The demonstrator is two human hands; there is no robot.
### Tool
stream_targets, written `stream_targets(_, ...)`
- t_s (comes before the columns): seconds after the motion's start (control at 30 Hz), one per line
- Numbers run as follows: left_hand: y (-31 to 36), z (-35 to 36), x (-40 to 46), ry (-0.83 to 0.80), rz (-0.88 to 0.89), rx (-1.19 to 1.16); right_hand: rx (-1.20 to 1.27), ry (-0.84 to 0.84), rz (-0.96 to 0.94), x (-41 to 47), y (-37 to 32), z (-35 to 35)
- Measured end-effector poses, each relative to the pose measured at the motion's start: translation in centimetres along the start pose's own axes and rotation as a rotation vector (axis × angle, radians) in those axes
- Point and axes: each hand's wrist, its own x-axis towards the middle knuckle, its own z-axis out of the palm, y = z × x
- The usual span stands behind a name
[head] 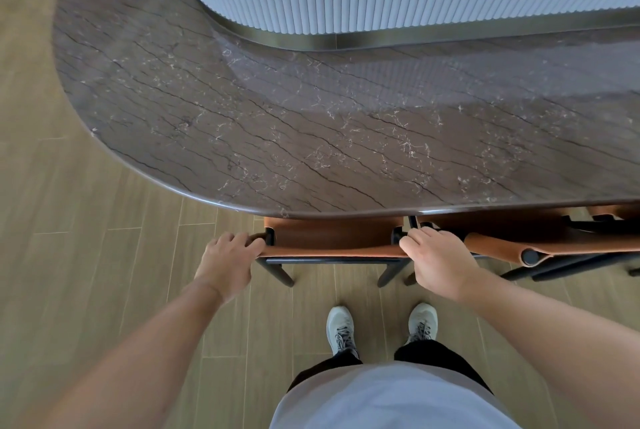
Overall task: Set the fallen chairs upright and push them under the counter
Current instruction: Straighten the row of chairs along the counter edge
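my left hand [228, 260] curls over the left end of the upright tan leather, black-framed chair [334, 245]'s backrest, which runs crosswise right in front of me. the seat sits mostly under the brown veined stone counter [277, 124]. my right hand [438, 259] grips the right end. i judge both equally near; a straight forward push remains.

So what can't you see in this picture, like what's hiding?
- Seat and front legs of the chair held by the left hand and right hand: head view, hidden under the counter.
- Chair on the right: cut off by the picture's right edge and covered by the counter.
- Fingertips of both hands: curled over the chair's backrest, out of sight.
- Any other chairs: outside this view.
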Motion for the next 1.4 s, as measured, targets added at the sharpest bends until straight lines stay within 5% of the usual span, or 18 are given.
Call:
stream_targets(0.47, 3.3, 0.0, 0.1, 0.047, -0.03, -0.061, -0.025, -0.171, 0.05, -0.8, 1.2, 0.6)
stream_targets(0.83, 22.8, -4.3, 3.0, 0.297, 0.307, -0.326, 0.17, -0.022, 0.044, -6.1, 7.7, -2.0)
stream_targets(1.4, 42.7, -8.1, 5.9, 0.149, 0.169, -0.257, 0.12, -0.037, -0.013, -17.3, 23.8, -2.2)
